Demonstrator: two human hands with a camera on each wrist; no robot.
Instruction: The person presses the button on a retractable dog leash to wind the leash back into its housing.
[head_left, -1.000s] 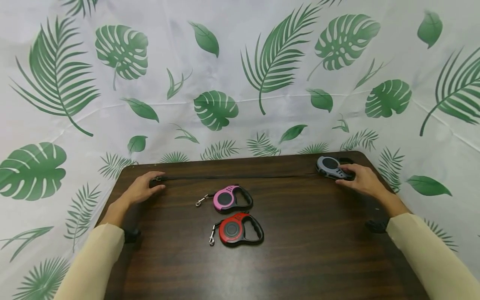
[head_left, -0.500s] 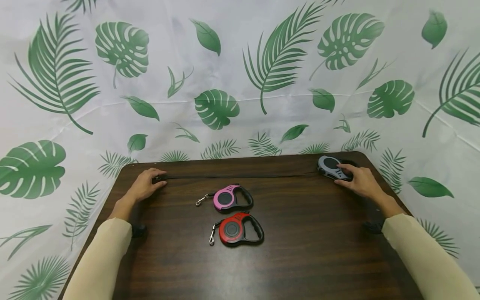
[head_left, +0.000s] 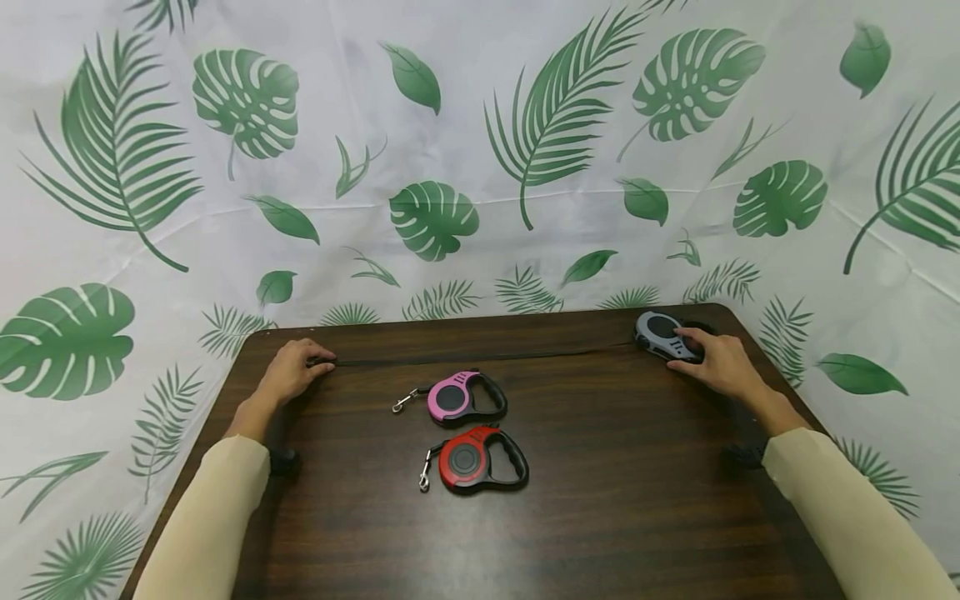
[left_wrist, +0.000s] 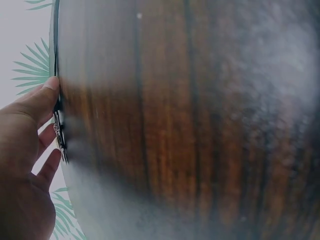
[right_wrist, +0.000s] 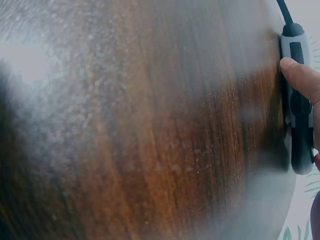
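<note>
At the table's far right, my right hand (head_left: pixel 716 364) grips a grey and black retractable dog leash (head_left: pixel 658 327). Its thumb lies on the casing (right_wrist: pixel 296 39) in the right wrist view. A thin black leash cord (head_left: pixel 480 357) runs out of it across the far side of the table. At the cord's left end, my left hand (head_left: pixel 291 372) pinches the strap between thumb and fingers. Below the thumb hangs the metal clip (left_wrist: pixel 59 135) in the left wrist view, beside the other fingers. Parts of both holds are hidden by the hands.
A pink retractable leash (head_left: pixel 450 399) and a red one (head_left: pixel 462 459) lie mid-table, nearer than the cord, clips pointing left. The brown wooden table (head_left: pixel 600 500) ends at a leaf-printed curtain (head_left: pixel 480 150).
My left hand has shifted a little to the right, and its arm has come inward. The cord's left end sits slightly nearer. My right hand keeps the grey leash almost in place.
</note>
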